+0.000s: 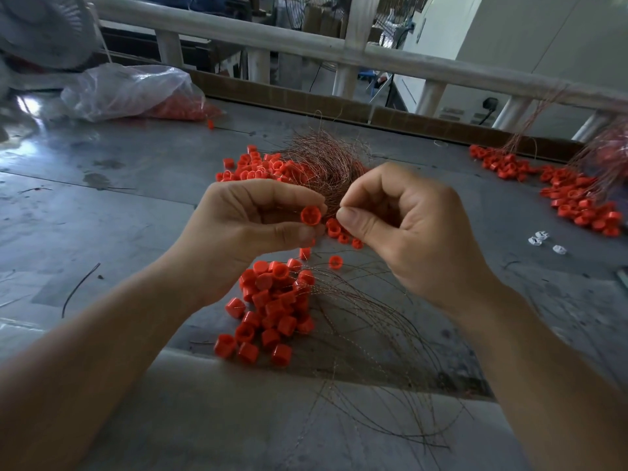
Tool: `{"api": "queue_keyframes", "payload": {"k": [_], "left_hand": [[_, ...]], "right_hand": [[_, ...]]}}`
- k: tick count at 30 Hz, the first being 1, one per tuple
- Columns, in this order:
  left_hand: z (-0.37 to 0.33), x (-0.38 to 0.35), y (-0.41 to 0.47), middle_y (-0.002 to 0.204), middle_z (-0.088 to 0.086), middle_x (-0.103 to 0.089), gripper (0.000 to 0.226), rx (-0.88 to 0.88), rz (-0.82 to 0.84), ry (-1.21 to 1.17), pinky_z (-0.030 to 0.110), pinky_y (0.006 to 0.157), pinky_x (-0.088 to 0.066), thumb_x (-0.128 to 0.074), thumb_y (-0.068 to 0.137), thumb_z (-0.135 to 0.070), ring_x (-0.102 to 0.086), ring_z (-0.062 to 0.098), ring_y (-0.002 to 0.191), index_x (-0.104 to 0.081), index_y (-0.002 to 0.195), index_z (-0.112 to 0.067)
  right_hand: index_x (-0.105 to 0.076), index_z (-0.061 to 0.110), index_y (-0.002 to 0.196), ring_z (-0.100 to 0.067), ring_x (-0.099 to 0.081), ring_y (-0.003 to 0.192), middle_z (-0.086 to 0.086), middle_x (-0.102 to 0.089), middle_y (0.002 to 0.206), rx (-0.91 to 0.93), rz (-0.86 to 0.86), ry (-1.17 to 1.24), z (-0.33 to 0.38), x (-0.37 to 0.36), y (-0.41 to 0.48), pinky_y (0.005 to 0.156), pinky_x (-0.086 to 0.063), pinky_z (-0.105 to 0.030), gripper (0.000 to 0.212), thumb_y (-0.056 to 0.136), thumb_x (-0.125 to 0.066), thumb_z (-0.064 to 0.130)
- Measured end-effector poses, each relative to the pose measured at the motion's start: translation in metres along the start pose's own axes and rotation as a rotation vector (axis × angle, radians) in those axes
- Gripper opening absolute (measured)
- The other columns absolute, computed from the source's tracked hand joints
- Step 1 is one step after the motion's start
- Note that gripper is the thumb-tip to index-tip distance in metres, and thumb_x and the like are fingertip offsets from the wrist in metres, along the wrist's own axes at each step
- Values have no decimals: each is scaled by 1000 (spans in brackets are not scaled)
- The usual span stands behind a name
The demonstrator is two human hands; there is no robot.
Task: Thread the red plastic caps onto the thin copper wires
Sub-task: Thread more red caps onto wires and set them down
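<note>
Across the surface (pixel 102 215) I judge the job partway: a heap of capped wires (pixel 275 300) lies toward the near edge and a second heap (pixel 577 202) by the right edge (both look threaded), while the bundle of copper wires (pixel 319 158) and loose caps (pixel 258 166) wait mid-surface. The left hand (pixel 244 229) has its grip pinched on one red cap (pixel 311 215); the right hand (pixel 407 226), just beside, pinches a single wire (pixel 339 206), not visibly through.

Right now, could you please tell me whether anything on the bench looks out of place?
A few white pieces lie apart on the right, the only bits that are not red. One stray red cap lies alone near the plastic bag.
</note>
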State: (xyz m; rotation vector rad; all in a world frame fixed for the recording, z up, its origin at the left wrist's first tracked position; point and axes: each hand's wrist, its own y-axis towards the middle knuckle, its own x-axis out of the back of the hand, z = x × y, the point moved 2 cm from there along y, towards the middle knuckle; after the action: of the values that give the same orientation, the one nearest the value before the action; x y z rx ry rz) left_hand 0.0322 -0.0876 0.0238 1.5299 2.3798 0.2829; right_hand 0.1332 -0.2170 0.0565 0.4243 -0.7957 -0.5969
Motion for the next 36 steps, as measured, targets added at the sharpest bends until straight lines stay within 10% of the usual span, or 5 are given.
{"api": "queue_keyframes", "payload": {"k": [36], "left_hand": [[-2,-2,-1,83,5,-73,36,20,-4,-58,20,67,-54,-67,57,-14,-70,17,78,-67,92,-9]], "right_hand": [[-58,20,76,6,-51,63,19,-51,67,-97,9,-154,-2,-3,-3,59,-38,-7,15,84,-63,8]]}}
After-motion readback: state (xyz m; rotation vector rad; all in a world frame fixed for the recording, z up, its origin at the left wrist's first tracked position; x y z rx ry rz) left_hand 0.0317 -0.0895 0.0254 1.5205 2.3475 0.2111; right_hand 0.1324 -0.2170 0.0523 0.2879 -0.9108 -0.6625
